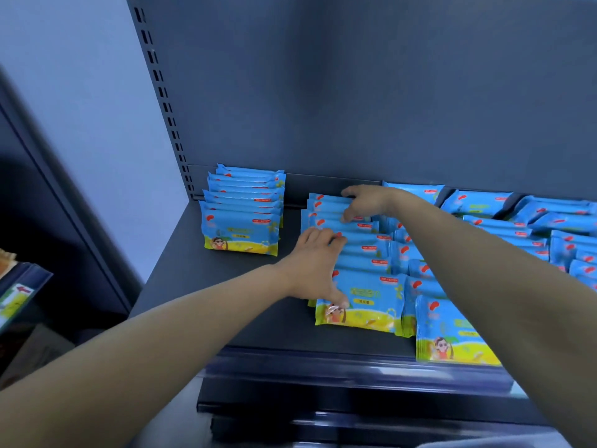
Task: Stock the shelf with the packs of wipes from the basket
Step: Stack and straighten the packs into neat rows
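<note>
The left hand [318,263] presses spread-fingered on the row of packs [358,253], the right hand [365,202] curls round its 12 o'clock end; soft, light, slippery packs probably want squeezing end-to-end.

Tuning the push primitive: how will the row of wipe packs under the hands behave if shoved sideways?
Probably soft, not rigid: the row of wipe packs leans back in an uneven fan. Likely slippery: the wrappers look glossy, so packs may slide apart. Apt to topple: they stand on thin edges, left hand and right hand touching them.
</note>
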